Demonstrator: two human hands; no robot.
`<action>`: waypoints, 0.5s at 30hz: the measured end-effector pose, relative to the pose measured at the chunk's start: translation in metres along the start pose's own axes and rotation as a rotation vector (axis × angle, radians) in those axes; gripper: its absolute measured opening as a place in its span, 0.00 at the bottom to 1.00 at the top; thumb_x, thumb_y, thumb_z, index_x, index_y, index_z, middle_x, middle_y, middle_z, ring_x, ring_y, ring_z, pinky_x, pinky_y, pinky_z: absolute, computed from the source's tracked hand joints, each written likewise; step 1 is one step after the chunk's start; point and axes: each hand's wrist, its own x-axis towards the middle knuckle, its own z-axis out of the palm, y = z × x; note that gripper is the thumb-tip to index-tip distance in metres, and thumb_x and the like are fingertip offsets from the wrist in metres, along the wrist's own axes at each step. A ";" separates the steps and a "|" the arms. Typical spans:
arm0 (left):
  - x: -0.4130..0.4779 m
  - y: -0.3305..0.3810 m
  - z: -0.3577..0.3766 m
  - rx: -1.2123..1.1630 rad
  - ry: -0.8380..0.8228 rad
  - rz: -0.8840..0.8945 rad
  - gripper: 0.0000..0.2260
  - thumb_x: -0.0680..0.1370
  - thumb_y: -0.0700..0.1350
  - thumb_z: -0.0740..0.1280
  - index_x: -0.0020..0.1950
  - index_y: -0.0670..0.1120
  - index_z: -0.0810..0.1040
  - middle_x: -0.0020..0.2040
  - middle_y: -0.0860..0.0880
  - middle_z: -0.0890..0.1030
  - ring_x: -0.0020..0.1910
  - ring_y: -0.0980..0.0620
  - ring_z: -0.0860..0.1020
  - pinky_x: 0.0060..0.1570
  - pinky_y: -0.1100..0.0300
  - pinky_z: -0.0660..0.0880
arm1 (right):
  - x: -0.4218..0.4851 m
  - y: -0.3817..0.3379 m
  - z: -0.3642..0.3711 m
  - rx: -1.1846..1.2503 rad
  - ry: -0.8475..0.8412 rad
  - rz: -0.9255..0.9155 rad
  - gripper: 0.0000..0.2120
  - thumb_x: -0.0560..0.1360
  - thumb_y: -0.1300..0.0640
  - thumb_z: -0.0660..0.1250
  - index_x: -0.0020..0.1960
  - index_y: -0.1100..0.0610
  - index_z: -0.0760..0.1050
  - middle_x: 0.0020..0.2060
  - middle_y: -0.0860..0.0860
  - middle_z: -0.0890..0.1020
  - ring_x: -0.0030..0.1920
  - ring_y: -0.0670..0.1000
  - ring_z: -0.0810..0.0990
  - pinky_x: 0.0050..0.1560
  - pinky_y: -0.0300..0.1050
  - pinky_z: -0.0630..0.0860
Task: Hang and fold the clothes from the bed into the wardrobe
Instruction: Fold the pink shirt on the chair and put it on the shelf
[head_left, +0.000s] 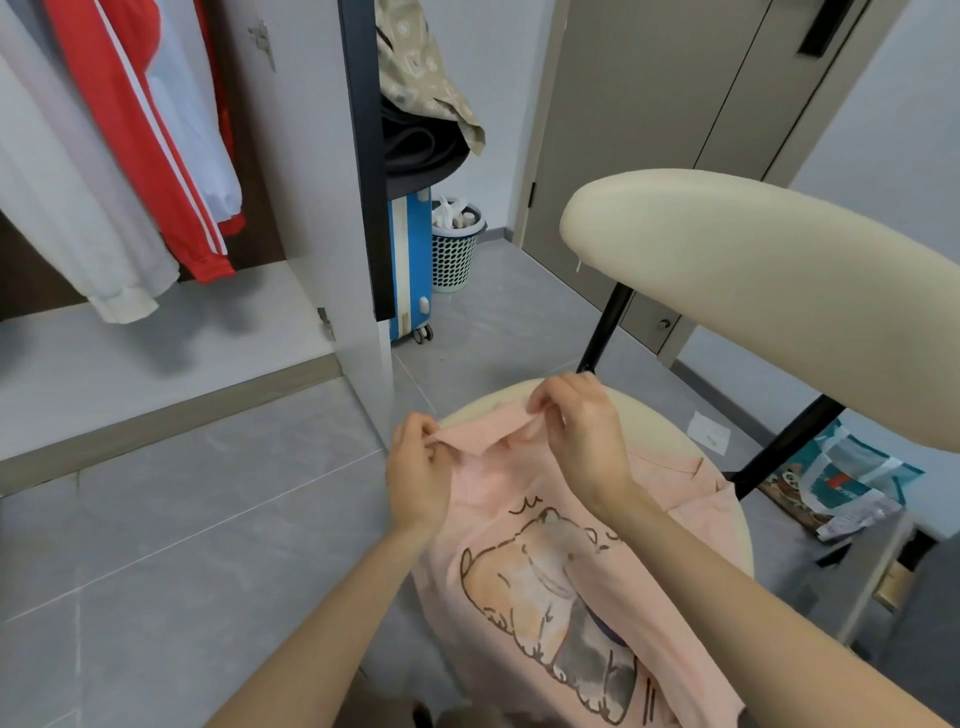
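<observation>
A pink T-shirt (540, 582) with a printed cartoon cat lies spread over the round cream seat of a chair (727, 525). My left hand (415, 467) pinches the shirt's top edge at its left end. My right hand (582, 421) pinches the same edge further right, and the edge is lifted a little off the seat between them. The open wardrobe (291, 156) stands at the left, with a red and white jacket (140, 130) and a white garment (78, 218) hanging inside.
The chair's cream backrest (753, 291) juts across the right side on black legs. A blue suitcase (410, 270) and a mesh waste basket (454, 249) stand behind the wardrobe's dark door edge. Bags and paper (841, 488) lie on the floor at right. A grey door (649, 130) is behind.
</observation>
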 end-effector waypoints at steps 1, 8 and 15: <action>0.001 -0.001 -0.003 -0.029 0.017 -0.034 0.11 0.72 0.27 0.61 0.44 0.44 0.70 0.48 0.45 0.73 0.39 0.59 0.70 0.38 0.67 0.63 | 0.001 -0.002 0.001 0.051 -0.015 0.002 0.14 0.63 0.76 0.59 0.40 0.61 0.76 0.38 0.51 0.79 0.42 0.53 0.73 0.43 0.45 0.70; -0.019 -0.046 -0.018 0.000 -0.115 -0.318 0.16 0.71 0.25 0.55 0.43 0.41 0.77 0.56 0.37 0.76 0.52 0.46 0.74 0.58 0.58 0.69 | -0.050 0.032 0.031 -0.043 -0.639 0.296 0.11 0.70 0.68 0.56 0.46 0.55 0.70 0.45 0.54 0.82 0.45 0.57 0.79 0.47 0.52 0.76; -0.027 -0.046 -0.008 -0.185 -0.065 -0.531 0.12 0.75 0.36 0.68 0.57 0.43 0.74 0.62 0.43 0.69 0.40 0.62 0.71 0.44 0.64 0.69 | -0.046 0.051 0.053 0.275 -0.485 0.960 0.18 0.78 0.51 0.63 0.66 0.56 0.69 0.59 0.51 0.74 0.62 0.54 0.73 0.64 0.49 0.71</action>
